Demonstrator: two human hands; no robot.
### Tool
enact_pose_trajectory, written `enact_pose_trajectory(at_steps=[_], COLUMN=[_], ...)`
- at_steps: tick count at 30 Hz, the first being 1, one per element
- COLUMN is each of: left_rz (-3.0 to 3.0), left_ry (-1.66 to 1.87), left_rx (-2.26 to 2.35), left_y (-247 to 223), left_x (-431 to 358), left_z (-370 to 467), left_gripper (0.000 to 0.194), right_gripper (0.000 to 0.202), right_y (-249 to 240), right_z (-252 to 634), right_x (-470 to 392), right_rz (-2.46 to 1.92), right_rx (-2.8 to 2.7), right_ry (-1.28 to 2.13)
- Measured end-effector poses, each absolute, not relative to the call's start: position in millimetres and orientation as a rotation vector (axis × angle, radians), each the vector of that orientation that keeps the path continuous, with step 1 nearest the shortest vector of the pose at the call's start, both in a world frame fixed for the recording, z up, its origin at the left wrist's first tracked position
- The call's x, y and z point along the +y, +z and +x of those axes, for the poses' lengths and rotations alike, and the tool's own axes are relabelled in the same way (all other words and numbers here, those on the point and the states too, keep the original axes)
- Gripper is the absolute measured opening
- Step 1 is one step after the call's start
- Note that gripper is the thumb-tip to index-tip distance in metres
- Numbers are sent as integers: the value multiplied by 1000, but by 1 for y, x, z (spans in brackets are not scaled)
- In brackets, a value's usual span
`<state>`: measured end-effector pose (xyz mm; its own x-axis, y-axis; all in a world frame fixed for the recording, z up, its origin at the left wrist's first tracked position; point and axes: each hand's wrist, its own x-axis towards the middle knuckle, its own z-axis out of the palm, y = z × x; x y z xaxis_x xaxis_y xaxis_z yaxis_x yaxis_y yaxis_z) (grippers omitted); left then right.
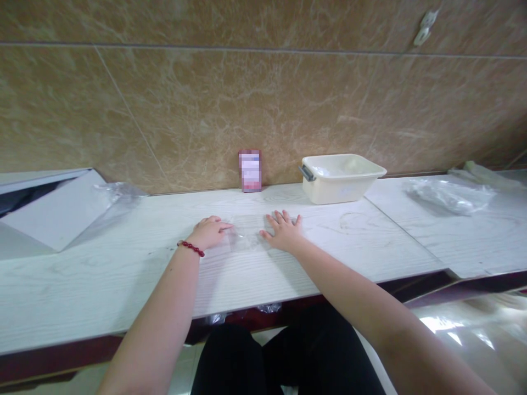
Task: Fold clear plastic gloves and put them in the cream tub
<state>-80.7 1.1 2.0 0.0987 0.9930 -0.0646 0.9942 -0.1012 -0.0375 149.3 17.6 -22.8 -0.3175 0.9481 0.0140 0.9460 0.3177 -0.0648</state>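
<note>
A clear plastic bag [246, 237] lies flat on the white wood-grain table, between my two hands. My left hand [209, 232], with a dark red bead bracelet [191, 248] at the wrist, rests at the bag's left edge. Its forefinger points right and touches the plastic; the other fingers are partly bent and partly hidden. On the bag's right side, my right hand [284, 231] lies palm down with its fingers spread, holding nothing. The see-through plastic makes the bag's exact outline hard to make out.
A cream plastic bin [335, 189] with a grey handle clip stands by the wall, back right. A pixelated upright card or phone [250, 171] leans there too. Clear plastic bags [453, 195] lie far right. A white open box [57, 211] stands at left, crumpled plastic [119, 190] beside it.
</note>
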Motion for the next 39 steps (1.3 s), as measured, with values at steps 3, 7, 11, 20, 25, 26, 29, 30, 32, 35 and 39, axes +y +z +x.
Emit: enact_pose_trajectory(at_steps=[3,7,11,20,25,26,29,30,32,35,39], left_rz=[2359,2392,2428,2527,2393,2358,2270,2251,2227,2216,2209], left_ry=[-111,-19,99,36,-107,-128,-192,-213,-247,-265,-269], left_rx=[2065,2062,2053,1811,1842,1859,1891,1891,1888,1887,1901], left_y=[-1,-1,1,-12,-14,-13,-9,-8,-5,-2,-2], left_x=[4,3,-2,-8,-10,-10,-11,-11,-12,-12,-12], left_z=[-82,-79,-60,-11,-24,-27,-36,-38,-42,-45,-45], left_gripper=[39,42,47,48,53,55,64,67,72,72,72], right_gripper=[67,68,67,63,68,69,66,65,64,62,44], right_y=[-21,-20,-18,-19,-22,-22,-20,-19,-18,-13,-1], right_z=[149,149,148,150,150,150,152,153,156,162,177], right_x=[16,16,14,14,16,16,15,15,16,18,21], right_rz=[-1803,-1781,-1808,-1780,-1817,-1837,-1900,-1921,-1960,-1978,-1784], right_rx=[-2512,-2506,-2514,-2516,-2492,-2483,-2482,-2485,-2474,-2379,-2278], right_ry=[81,90,100,86,111,120,148,155,169,179,128])
